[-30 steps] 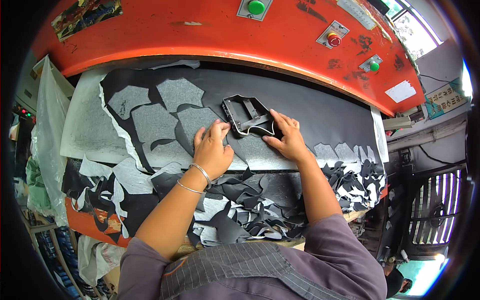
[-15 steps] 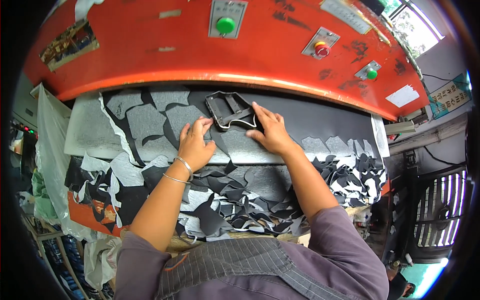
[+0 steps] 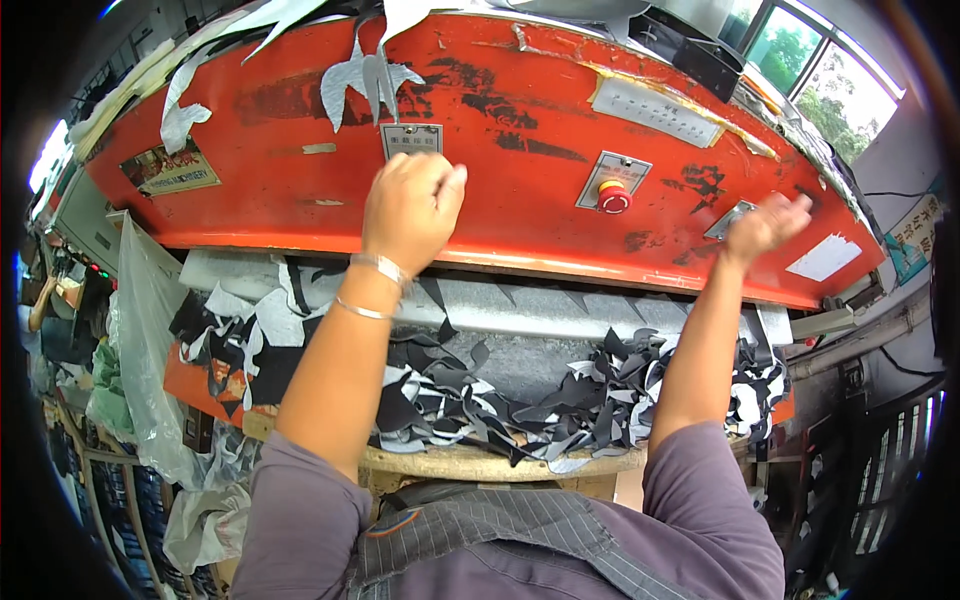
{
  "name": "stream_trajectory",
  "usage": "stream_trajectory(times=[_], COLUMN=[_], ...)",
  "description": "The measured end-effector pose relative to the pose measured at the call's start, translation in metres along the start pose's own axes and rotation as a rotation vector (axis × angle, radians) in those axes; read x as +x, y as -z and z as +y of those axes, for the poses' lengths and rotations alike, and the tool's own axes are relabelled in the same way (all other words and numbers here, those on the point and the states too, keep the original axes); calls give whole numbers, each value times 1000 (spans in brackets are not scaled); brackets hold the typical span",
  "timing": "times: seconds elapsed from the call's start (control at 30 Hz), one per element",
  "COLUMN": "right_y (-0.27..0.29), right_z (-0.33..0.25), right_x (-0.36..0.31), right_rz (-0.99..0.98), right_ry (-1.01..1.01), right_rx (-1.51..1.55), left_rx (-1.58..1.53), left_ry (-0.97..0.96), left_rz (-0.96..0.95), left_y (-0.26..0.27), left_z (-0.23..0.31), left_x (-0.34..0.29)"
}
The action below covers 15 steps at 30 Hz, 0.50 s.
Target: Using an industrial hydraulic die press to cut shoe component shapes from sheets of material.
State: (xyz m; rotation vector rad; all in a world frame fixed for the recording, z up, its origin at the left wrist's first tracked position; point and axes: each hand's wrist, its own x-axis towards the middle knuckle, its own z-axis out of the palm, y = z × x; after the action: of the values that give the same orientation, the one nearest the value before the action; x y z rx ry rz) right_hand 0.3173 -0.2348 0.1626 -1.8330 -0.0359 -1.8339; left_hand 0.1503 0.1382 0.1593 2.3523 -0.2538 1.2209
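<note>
Press (image 3: pixel 520 205), red, upper frame. Left hand (image 3: pixel 412 208), fisted, at a plate (image 3: pixel 412 138); right hand (image 3: pixel 766 228), fingers extended, well apart (contact hidden). Likely step: operating it; next move calls for even pressure.

Daylight burns out part of the window (image 3: pixel 850 92) at upper right. The red panel (image 3: pixel 530 215) is brightly lit, its lower edge bent by fisheye distortion. Slight blur softens the right hand (image 3: pixel 765 228); black vignetting swallows the corners, and the lower right lies dim.
</note>
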Motion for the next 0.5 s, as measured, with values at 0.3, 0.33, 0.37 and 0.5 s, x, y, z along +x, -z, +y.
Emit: stream_trajectory(times=[0.3, 0.33, 0.37, 0.5], right_y=[181, 184, 209, 267], right_z=[-67, -134, -146, -187], right_x=[-104, -75, -99, -155], right_rz=[-1297, -1625, -1753, -1692], right_ry=[-223, 364, 365, 454], right_rx=[648, 779, 914, 626], left_rx=[-135, -127, -111, -14], left_ry=[389, 452, 481, 358], left_rz=[-623, -740, -828, -709], left_y=[57, 68, 78, 87], left_z=[79, 81, 97, 115], left_x=[-136, -169, -181, -229])
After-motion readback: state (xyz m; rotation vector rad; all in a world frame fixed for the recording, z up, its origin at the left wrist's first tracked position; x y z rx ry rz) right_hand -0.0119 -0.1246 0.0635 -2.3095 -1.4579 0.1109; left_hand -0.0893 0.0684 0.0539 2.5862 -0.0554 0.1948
